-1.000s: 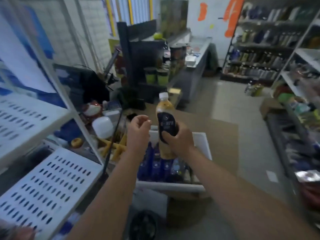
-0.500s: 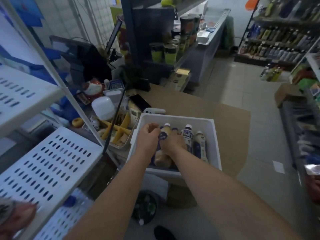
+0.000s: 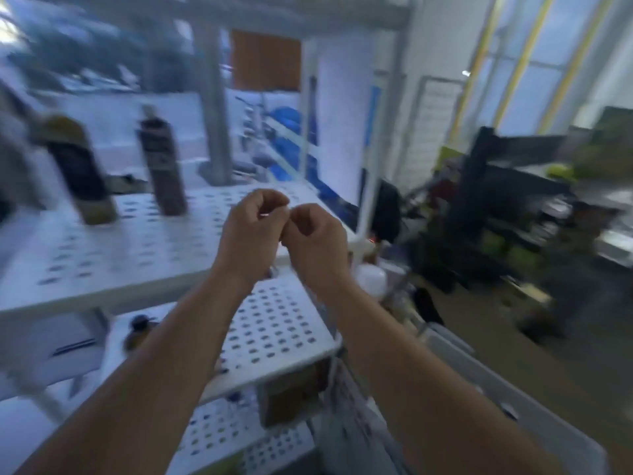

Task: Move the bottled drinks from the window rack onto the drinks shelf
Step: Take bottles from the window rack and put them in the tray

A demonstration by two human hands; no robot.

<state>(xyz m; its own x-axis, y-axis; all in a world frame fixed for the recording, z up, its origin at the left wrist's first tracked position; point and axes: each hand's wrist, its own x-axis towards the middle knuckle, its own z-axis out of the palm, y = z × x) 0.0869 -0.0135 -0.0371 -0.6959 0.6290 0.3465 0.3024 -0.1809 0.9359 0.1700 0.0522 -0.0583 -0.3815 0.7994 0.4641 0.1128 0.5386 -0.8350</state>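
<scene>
- Turning your head from the white bin back to the window rack (image 3: 102, 255) is the main change. Half a second ago you look down into the bin; now the rack fills the view from 8 to 12 o'clock, badly blurred by the swing.
- Your right hand (image 3: 317, 241) no longer holds the tan bottle that it lowers into the bin in the earlier view. Its fingers are curled in on themselves and it holds nothing you can see.
- Your left hand (image 3: 251, 231) is likewise curled and holds nothing. The two hands touch at the knuckles, raised in front of the rack's upper tier.
- That bottle is, I judge, left in the bin, so it is staged rather than delivered. The pale edge (image 3: 496, 378) at 5 o'clock is probably the bin.
- Bottles still wait on the rack. A dark-labelled bottle (image 3: 161, 162) stands at 10 o'clock from your hands, and a tan-bottomed bottle (image 3: 77, 166) stands farther out at 9 o'clock. A third bottle (image 3: 138, 332) sits on the tier below, at 7 o'clock.
- Neither hand touches any of them yet; the nearest is the likely next pick.
- The blur does not let me make out the drinks shelf.
</scene>
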